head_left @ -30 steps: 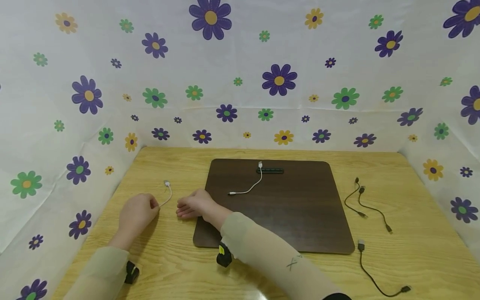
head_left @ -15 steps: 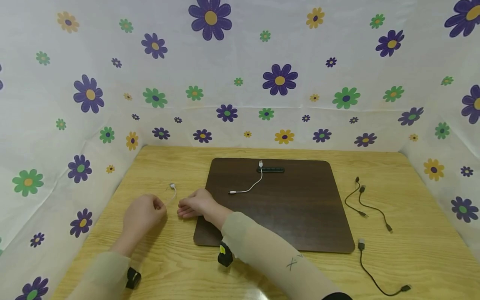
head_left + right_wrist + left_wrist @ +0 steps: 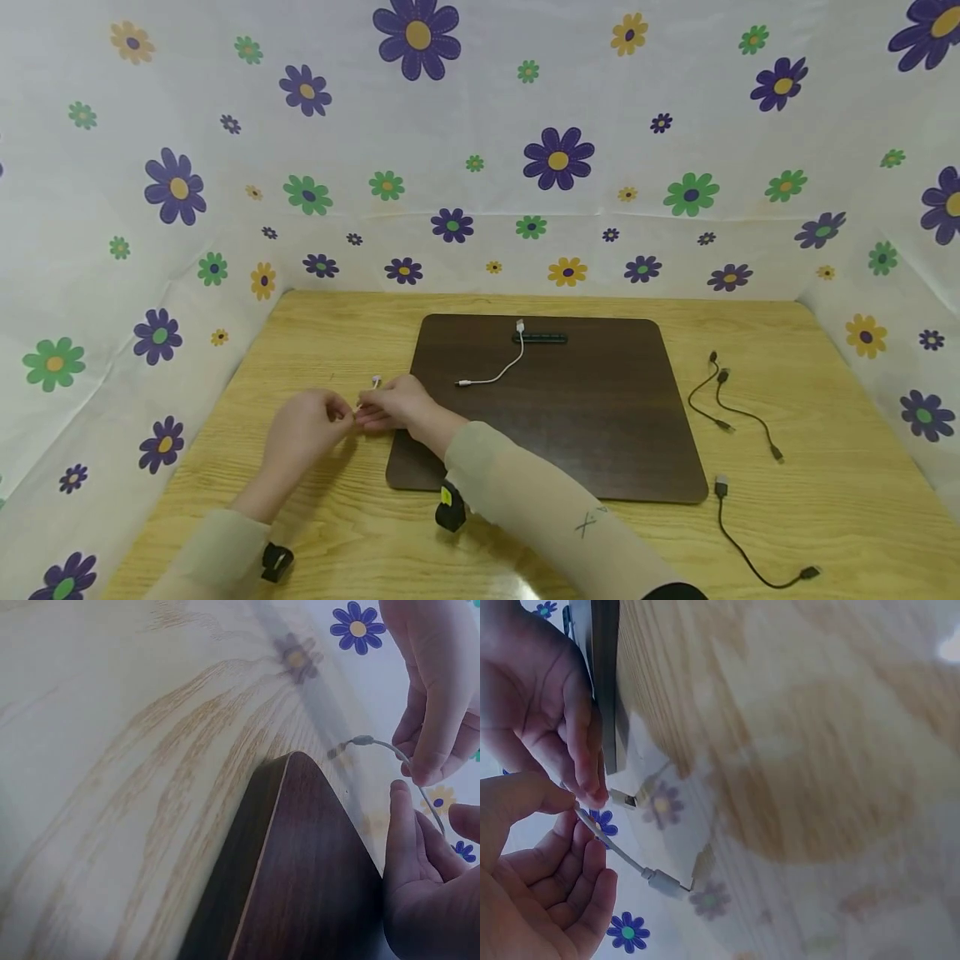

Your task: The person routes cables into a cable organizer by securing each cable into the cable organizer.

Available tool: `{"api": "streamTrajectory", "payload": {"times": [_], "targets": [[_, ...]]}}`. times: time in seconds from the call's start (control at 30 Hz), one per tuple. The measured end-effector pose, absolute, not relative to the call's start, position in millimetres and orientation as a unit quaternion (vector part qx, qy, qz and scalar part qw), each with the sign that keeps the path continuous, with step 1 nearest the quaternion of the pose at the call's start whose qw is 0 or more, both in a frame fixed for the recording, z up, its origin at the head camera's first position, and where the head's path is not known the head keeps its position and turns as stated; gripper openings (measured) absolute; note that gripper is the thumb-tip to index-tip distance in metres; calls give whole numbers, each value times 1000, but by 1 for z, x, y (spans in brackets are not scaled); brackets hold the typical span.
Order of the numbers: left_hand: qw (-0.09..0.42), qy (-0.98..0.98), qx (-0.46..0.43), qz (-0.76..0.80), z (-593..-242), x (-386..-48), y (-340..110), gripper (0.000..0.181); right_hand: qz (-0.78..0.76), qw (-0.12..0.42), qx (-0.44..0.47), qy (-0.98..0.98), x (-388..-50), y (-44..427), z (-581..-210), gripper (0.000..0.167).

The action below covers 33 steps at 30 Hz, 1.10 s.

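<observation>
A short white cable [image 3: 615,846] hangs between a person's two hands at the left edge of a dark board [image 3: 562,417], pinched between the thumb and forefinger of the left hand [image 3: 307,425], whose other fingers curl loosely. Half a second ago the left hand held the cable well short of the right; now it has carried it across until the hands almost meet. The right hand [image 3: 401,402], nearly where it was, lies open, fingers extended and thumb apart, with the cable running across its palm side; whether it touches cannot be told. On the board, a second white cable [image 3: 513,367] lies unmoved, its larger plug over one end of a black strip [image 3: 543,338]. To the right, two thin black cables [image 3: 750,418] and a third black cable [image 3: 732,538] rest, unchanged, on the wood-grain table [image 3: 330,342] before a flower-print cloth [image 3: 450,108].
</observation>
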<state>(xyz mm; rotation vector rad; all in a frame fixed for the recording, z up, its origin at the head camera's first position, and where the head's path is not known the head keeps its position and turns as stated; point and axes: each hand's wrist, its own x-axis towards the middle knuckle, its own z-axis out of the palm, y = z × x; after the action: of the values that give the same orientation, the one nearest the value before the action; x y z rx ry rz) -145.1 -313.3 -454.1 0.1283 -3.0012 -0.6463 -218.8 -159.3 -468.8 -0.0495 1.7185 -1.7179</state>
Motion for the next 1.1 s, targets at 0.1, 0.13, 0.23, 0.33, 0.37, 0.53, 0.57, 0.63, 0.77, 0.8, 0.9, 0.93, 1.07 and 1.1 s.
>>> {"api": "streamTrajectory", "payload": {"times": [0.1, 0.13, 0.23, 0.33, 0.37, 0.53, 0.57, 0.63, 0.77, 0.8, 0.9, 0.93, 1.07, 1.1], "targets": [[38, -977, 33, -208, -452, -146, -306, 9, -670, 338, -11, 661, -220, -156, -468, 24], [39, -977, 33, -206, -452, -146, -304, 8, -673, 335, -8, 660, -221, -155, -468, 23], [40, -978, 27, -202, -452, -147, -299, 6, -679, 325, -8, 658, -223, -150, -468, 23], [42, -979, 19, -200, -451, -148, -294, 5, -682, 313, -13, 660, -227, -145, -467, 24], [43, -979, 16, -200, -451, -148, -292, 5, -682, 309, -16, 663, -228, -143, -468, 24], [44, -980, 7, -196, -453, -151, -285, 5, -681, 289, -4, 673, -234, -133, -468, 19], [44, -980, 6, -195, -454, -151, -283, 5, -681, 286, 0, 674, -235, -131, -469, 18], [44, -981, 2, -190, -455, -152, -281, 5, -682, 280, 9, 676, -237, -128, -469, 16], [43, -982, -7, -184, -457, -153, -277, 7, -681, 269, 17, 681, -241, -123, -469, 16], [42, -982, -11, -183, -457, -153, -276, 7, -681, 267, 17, 682, -242, -122, -468, 16], [40, -982, -19, -181, -455, -155, -271, 8, -678, 263, 13, 686, -245, -117, -467, 15], [39, -983, -21, -179, -455, -155, -270, 8, -679, 263, 12, 685, -246, -115, -466, 14], [35, -983, -21, -178, -454, -159, -266, 9, -678, 261, 5, 687, -249, -108, -465, 15], [33, -983, -20, -180, -454, -160, -266, 9, -677, 261, 4, 688, -249, -107, -465, 16]]}}
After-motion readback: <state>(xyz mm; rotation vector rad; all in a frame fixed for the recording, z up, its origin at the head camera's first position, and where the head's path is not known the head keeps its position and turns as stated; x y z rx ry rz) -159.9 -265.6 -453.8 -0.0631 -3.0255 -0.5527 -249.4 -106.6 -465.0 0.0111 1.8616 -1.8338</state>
